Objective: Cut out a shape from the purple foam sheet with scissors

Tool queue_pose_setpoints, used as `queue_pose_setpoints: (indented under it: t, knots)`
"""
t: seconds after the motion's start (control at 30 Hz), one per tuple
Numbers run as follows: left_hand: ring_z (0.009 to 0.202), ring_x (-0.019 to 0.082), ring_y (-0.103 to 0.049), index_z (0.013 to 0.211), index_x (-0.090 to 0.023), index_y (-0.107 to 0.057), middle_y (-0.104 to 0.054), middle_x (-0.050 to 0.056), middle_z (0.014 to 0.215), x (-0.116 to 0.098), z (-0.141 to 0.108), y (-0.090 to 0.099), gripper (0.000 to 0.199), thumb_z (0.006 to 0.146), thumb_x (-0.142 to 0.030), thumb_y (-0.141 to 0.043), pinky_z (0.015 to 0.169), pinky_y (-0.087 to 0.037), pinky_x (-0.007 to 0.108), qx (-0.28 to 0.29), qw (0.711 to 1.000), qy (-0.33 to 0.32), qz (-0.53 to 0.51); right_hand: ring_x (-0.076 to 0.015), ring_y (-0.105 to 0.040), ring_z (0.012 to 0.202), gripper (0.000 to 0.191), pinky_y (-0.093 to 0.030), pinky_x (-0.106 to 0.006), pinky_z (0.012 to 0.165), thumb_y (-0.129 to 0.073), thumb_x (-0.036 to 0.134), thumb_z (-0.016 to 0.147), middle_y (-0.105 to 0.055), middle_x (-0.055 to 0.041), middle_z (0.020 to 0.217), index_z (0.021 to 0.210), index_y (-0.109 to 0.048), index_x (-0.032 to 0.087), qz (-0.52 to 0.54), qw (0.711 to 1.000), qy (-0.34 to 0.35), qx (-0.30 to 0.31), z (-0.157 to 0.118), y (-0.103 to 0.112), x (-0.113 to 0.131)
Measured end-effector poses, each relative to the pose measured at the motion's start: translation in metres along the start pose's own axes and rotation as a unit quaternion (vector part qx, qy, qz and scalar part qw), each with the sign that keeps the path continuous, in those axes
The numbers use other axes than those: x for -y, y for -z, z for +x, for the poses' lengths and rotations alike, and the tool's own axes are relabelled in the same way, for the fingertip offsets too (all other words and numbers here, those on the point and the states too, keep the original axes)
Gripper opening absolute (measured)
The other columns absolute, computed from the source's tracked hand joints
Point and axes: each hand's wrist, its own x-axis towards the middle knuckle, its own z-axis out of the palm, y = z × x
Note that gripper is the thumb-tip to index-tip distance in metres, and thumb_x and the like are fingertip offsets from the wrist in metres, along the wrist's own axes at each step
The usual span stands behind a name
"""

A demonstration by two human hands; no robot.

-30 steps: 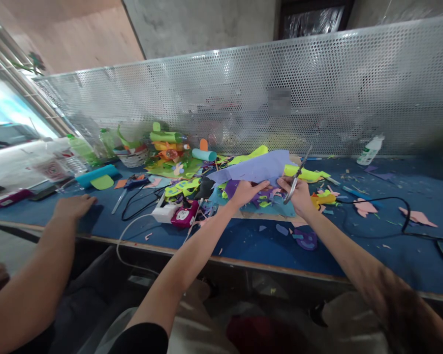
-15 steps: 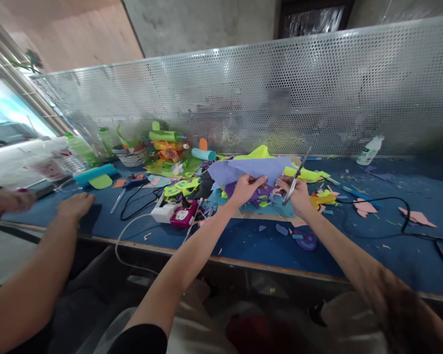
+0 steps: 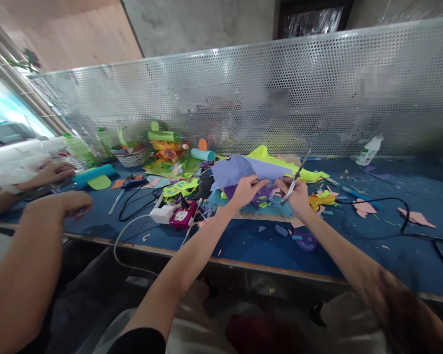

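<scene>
The blue counter [image 3: 335, 250] ran beneath the lavender sheet [image 3: 236, 169]. At the sheet's near edge, the left hand [image 3: 244, 191] had its fingers pinched on it; by the sheet's right end, the right hand [image 3: 299, 196] had fingers closed around scissors [image 3: 297, 175]. A magenta box [image 3: 183, 216] sat left of the sheet.

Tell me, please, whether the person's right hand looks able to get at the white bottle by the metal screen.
Probably yes: nothing tall appears to stand between the right hand and the white bottle, though the hand holds scissors, likely to be put down first.
</scene>
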Motion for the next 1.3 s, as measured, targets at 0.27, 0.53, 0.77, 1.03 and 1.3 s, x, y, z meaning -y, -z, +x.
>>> queue_pose_setpoints:
  t: [0.27, 0.53, 0.77, 1.03, 1.3]
  knots:
    - [0.082, 0.022, -0.067, 0.092, -0.019, -0.062, -0.065, 0.003, 0.076, 0.002, 0.003, 0.007, 0.046, 0.095, -0.065, -0.054, 0.075, -0.056, 0.035, -0.129, 0.991, 0.020, -0.041, -0.0121, -0.045, 0.038, 0.040, -0.039, -0.029, 0.041, -0.073, 0.058, 0.074, -0.058, 0.0002, 0.047, 0.069, -0.071, 0.018, -0.049, 0.998, 0.037, -0.001, -0.001, 0.008, 0.003]
    - [0.067, 0.021, -0.070, 0.085, -0.023, -0.045, -0.067, 0.002, 0.070, -0.004, -0.002, 0.003, 0.034, 0.098, -0.053, -0.054, 0.068, -0.052, 0.032, -0.034, 0.999, -0.005, -0.037, -0.0138, -0.049, 0.043, 0.040, -0.041, -0.029, 0.045, -0.074, 0.055, 0.072, -0.061, 0.0002, 0.052, 0.081, -0.076, 0.016, -0.117, 0.991, 0.071, -0.004, -0.004, 0.008, -0.004]
    - [0.057, 0.015, -0.050, 0.071, -0.022, -0.033, -0.046, -0.003, 0.060, 0.000, -0.003, 0.004, 0.031, 0.098, -0.030, -0.045, 0.061, -0.035, 0.029, -0.002, 0.995, -0.078, 0.069, -0.0137, -0.048, 0.045, 0.036, -0.037, -0.029, 0.048, -0.072, 0.052, 0.073, -0.057, 0.0014, 0.050, 0.073, -0.075, 0.016, -0.174, 0.981, 0.088, 0.011, -0.001, 0.009, -0.003]
    - [0.059, 0.011, -0.042, 0.073, -0.020, -0.047, -0.045, -0.004, 0.062, -0.010, -0.007, 0.006, 0.039, 0.089, -0.050, -0.067, 0.060, -0.033, 0.027, 0.006, 0.996, -0.057, 0.069, -0.0148, -0.049, 0.050, 0.042, -0.038, -0.030, 0.052, -0.067, 0.058, 0.077, -0.056, 0.0012, 0.054, 0.073, -0.072, 0.017, -0.202, 0.975, 0.086, 0.017, 0.000, 0.007, -0.003]
    - [0.065, 0.012, -0.059, 0.076, -0.018, -0.055, -0.057, -0.003, 0.068, 0.008, 0.011, 0.011, 0.032, 0.080, -0.042, -0.077, 0.068, -0.050, 0.026, -0.186, 0.948, 0.050, -0.252, -0.0112, -0.043, 0.048, 0.052, -0.037, -0.026, 0.049, -0.075, 0.066, 0.068, -0.045, 0.0049, 0.048, 0.056, -0.053, 0.020, -0.232, 0.966, 0.039, 0.109, 0.001, 0.007, -0.004]
